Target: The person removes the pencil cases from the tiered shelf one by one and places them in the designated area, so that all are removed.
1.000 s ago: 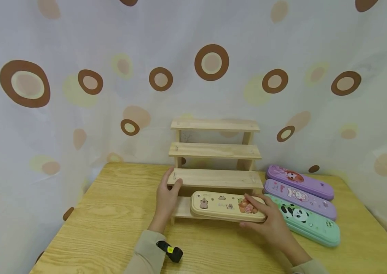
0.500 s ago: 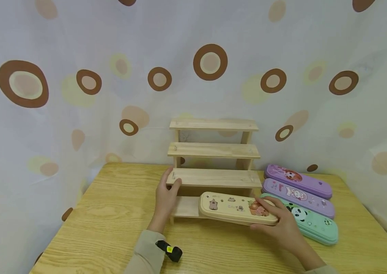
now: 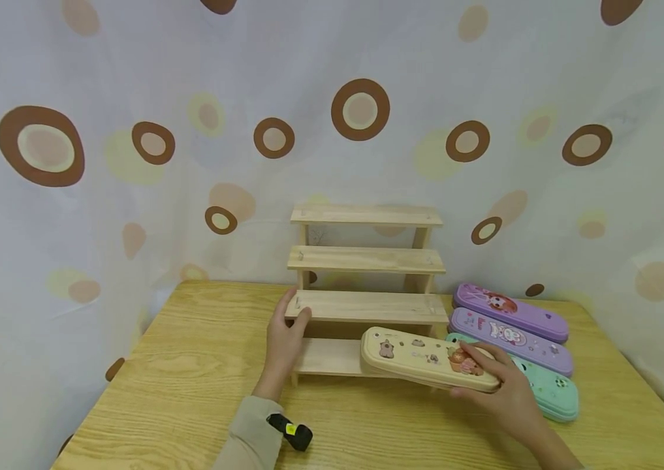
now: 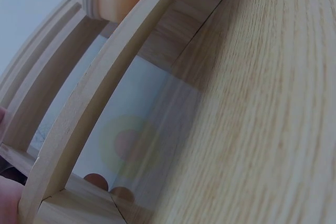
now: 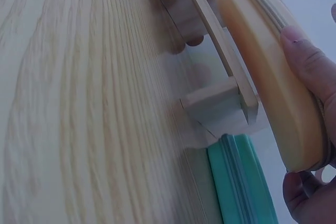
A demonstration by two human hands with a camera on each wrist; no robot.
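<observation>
My right hand (image 3: 505, 391) holds the right end of a cream pencil case (image 3: 426, 359) with cartoon pictures on its lid, thumb on the near side. The case's left end is over the bottom step of a wooden stepped rack (image 3: 332, 357); its right end juts out past the rack. In the right wrist view the cream pencil case (image 5: 262, 72) is off the tabletop, its underside showing. My left hand (image 3: 284, 339) grips the left end of the rack's second step from the bottom, thumb at the front edge. Only bits of that hand's fingers (image 4: 8, 198) show in the left wrist view.
Right of the rack lie a purple pencil case (image 3: 510, 313), a lilac one with a rabbit (image 3: 510, 341) and a green pencil case (image 3: 555, 391), partly hidden by my right hand. A patterned curtain (image 3: 190, 78) hangs behind the wooden table (image 3: 190, 391).
My right hand has moved the cream pencil case to the right along the bottom step, its right end dipping toward me. My left hand stays on the rack.
</observation>
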